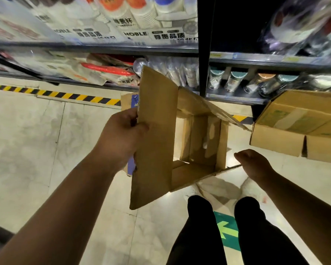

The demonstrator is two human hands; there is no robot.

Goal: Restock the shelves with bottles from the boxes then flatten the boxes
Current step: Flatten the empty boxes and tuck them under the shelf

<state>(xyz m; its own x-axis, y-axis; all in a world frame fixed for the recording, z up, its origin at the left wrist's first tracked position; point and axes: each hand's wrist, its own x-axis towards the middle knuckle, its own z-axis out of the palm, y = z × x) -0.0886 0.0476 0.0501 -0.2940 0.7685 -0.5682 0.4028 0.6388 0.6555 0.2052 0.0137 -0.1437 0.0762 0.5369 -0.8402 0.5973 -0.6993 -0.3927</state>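
An empty brown cardboard box (197, 142) hangs open in front of me above the floor, its flaps spread. My left hand (120, 136) grips the large left flap (155, 134), thumb on the inner face. My right hand (254, 163) is at the box's lower right edge, fingers curled; whether it holds the cardboard is unclear. Glass bottles (231, 81) with teal and brown caps stand on the low shelf (235, 97) behind the box.
A second, closed cardboard box (298, 127) sits at the right, below the shelf front. Packaged cups and paper goods (107, 71) fill the shelves at left. A black upright post (203, 54) divides the shelving. My legs (225, 230) stand over a green floor arrow.
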